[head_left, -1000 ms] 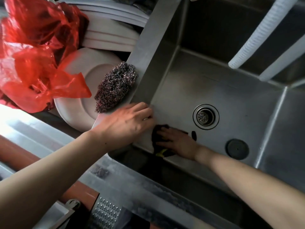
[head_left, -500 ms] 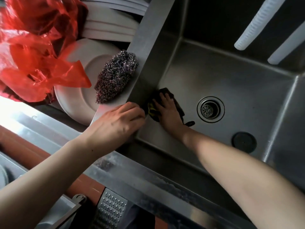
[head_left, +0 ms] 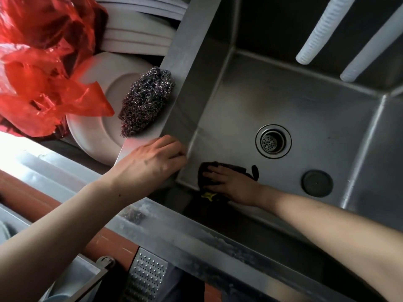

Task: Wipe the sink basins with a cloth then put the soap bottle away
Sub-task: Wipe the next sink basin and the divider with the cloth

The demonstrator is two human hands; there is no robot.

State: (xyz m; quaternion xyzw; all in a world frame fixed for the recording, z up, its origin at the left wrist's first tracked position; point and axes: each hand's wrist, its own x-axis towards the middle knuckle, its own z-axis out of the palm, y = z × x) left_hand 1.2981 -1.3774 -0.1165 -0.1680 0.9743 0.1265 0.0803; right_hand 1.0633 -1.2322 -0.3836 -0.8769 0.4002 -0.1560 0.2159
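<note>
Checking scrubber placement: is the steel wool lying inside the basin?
No, the steel wool rests on the divider ledge beside the plate.

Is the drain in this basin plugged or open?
Open: the drain shows its bare perforated strainer, and the round dark stopper lies apart on the basin floor.
</note>
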